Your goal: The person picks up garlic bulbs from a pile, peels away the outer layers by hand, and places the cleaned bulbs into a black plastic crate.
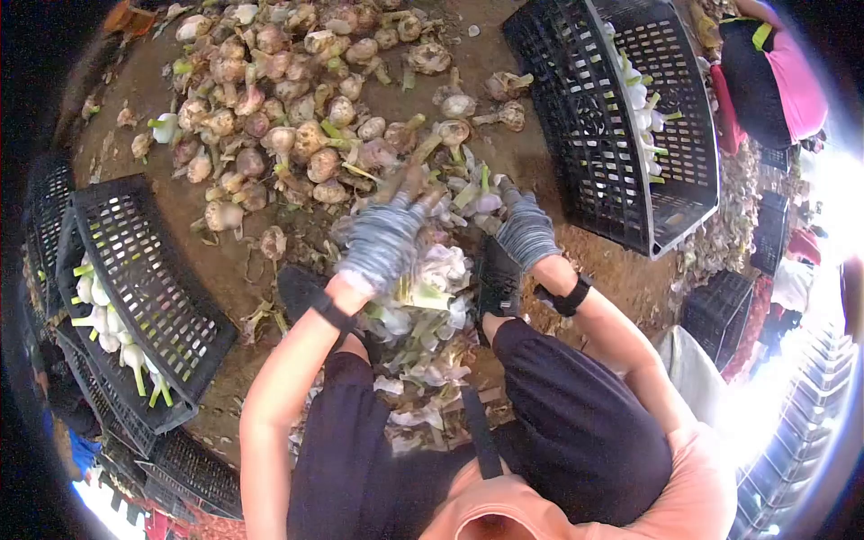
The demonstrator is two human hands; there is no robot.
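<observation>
My left hand [387, 236], in a grey-blue striped glove, reaches over the near edge of the heap of unpeeled garlic [288, 117]. Motion smears its fingers, so whether they hold anything does not show. My right hand [525, 227], gloved alike, is closed at the fingertips on a pale garlic bulb [487, 203] with a short green stem. Between and below the hands, whitish garlic skins [423, 328] lie piled between my feet. A dirt-covered garlic bulb [453, 133] with its stalk lies just beyond the hands.
A black plastic crate [612, 117] holding cleaned garlic [643, 112] stands tilted at the right. Another black crate [148, 279] with white bulbs is at the left. Further crates [717, 315] and a person in pink [796, 81] are at the far right.
</observation>
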